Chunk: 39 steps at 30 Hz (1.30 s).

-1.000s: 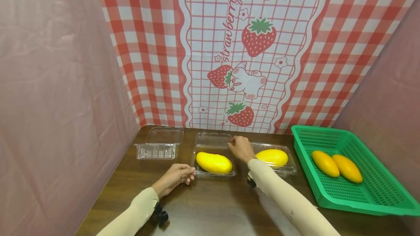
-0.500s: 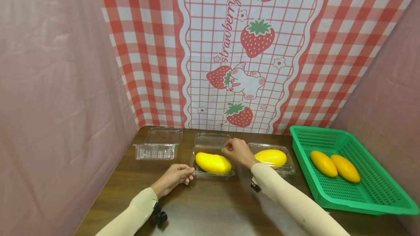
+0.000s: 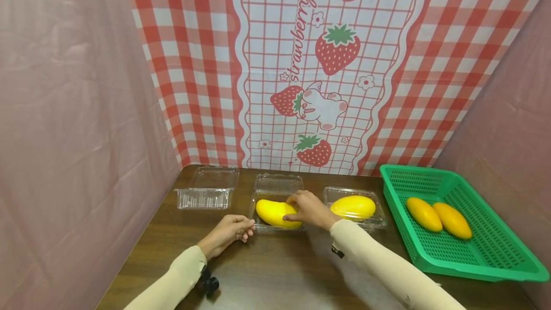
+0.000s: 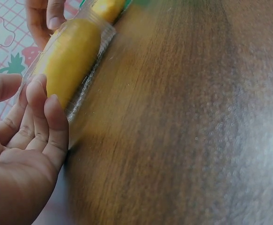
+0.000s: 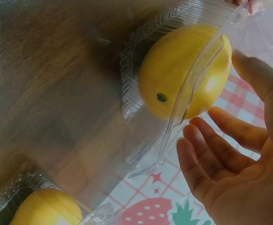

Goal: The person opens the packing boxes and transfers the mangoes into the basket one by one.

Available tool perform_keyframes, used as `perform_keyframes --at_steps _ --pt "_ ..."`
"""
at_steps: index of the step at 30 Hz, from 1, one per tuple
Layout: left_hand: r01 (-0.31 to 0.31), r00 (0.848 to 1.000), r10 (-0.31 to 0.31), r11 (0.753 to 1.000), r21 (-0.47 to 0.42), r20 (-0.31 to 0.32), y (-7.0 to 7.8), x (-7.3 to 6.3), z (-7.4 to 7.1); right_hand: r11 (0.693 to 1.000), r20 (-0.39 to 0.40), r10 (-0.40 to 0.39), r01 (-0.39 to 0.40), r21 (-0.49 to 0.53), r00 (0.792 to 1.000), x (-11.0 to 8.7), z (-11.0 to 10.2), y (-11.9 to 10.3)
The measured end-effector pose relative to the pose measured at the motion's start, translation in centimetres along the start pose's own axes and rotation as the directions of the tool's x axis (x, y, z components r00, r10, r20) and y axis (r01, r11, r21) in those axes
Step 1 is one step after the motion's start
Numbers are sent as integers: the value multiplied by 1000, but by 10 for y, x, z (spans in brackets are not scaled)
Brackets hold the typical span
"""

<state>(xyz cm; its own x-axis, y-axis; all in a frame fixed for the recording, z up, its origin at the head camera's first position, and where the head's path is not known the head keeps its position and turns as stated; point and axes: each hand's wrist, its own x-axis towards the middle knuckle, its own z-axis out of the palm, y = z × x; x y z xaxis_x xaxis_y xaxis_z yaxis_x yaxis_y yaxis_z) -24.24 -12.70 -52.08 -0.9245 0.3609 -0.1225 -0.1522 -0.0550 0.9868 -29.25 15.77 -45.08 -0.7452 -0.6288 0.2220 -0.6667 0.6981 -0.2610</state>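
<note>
Brown table (image 3: 275, 271): left hand (image 3: 232, 231) pinches the box (image 3: 263, 226) at its eight o'clock; right hand (image 3: 312, 209), fingers loosely spread, reaches over the mango (image 3: 269, 212) from three o'clock.

In the head view, the right hand (image 3: 309, 208) covers part of the middle yellow fruit (image 3: 271, 212) — contact I cannot judge. The right-wrist view's lower edge cuts another fruit (image 5: 47, 209).

The person's left forearm (image 3: 168, 276) and right forearm (image 3: 387, 262) stretch forward. The left hand (image 3: 230, 233) bends its fingers (image 4: 55, 126) inward; the right hand (image 3: 309, 209) stands back upward, thumb (image 5: 258, 77) apart from the other fingers.
</note>
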Motion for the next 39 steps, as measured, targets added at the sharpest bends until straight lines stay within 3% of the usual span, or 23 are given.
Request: perform_keyframes --at_steps 6,17,29,39 --pt "2 1000 -2 1000 2 1 1 0 0 999 40 -26 28 -44 999 0 1 -3" --pt "-8 1000 8 1000 24 3 1 -2 -1 999 79 6 -2 -47 997 5 10 -4" --pt "-22 1000 23 999 45 -17 1 -1 0 994 148 110 -109 -16 983 13 6 -8" --pt "-29 999 30 999 43 -29 1 -2 0 995 128 98 -98 -9 987 14 8 -4"
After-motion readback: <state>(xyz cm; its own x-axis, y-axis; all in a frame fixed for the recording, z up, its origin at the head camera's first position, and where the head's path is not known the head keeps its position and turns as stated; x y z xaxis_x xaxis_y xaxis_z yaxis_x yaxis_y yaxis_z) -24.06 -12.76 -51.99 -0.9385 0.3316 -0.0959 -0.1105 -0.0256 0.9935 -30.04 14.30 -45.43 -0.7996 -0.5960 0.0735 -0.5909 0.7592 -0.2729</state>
